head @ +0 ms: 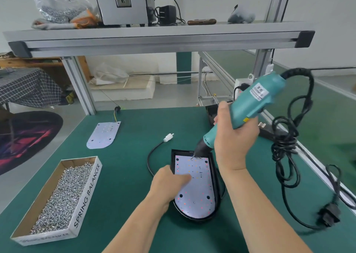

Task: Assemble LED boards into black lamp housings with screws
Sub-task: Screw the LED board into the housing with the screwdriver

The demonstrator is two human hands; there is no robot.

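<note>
A black lamp housing (pixel 216 177) lies on the green mat at centre, with a white LED board (pixel 200 187) seated inside it. My left hand (pixel 169 183) rests on the housing's left rim, thumb pressing flat on the board. My right hand (pixel 234 143) grips a teal electric screwdriver (pixel 250 102), tilted, with its tip down at the board's far edge. A second loose LED board (pixel 103 135) lies at the far left of the mat. A cardboard box (pixel 87 193) full of silver screws stands front left.
The housing's black cable with a white connector (pixel 168 137) curls off to the far left of it. The screwdriver's black cord (pixel 289 156) lies tangled at the right beside the table's metal edge. An aluminium shelf (pixel 158 39) with a machine and bags hangs overhead.
</note>
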